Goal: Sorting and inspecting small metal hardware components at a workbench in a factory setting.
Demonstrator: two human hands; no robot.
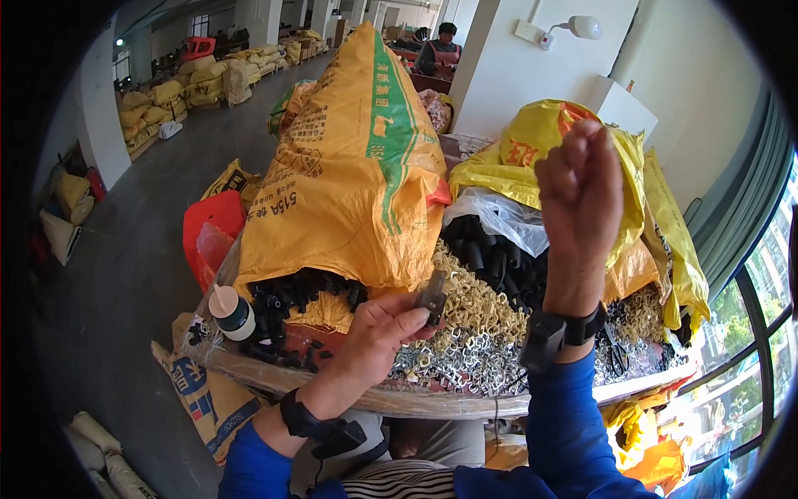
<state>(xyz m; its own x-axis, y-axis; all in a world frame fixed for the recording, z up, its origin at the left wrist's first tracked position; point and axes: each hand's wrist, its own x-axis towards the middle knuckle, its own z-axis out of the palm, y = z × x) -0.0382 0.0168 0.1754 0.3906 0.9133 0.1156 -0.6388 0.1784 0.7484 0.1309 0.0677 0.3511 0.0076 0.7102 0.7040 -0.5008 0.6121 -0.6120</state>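
Small black part [432, 298]: up off the table, above its front half, pinched between thumb and fingers of the left hand [376, 337]. Probably hard plastic; should be light, stiff, not easily broken, perhaps a little slick. Best hold likely thumb and forefinger on the flanks of the lower body, as now, leaving the upper end exposed.

Right hand [582, 170]: raised well above the table's right half, fingers curled in close; cannot tell whether anything is in them.

Below: silvery pieces [465, 364] strewn along the table's front edge [465, 404], brass-coloured pieces [478, 303] heaped behind them. Black tubes [490, 259] farther back, under a clear plastic bag [503, 218]. Orange sack [341, 200] left of these, black fittings [283, 299] at its mouth. Jar [238, 321] near the table's left corner.
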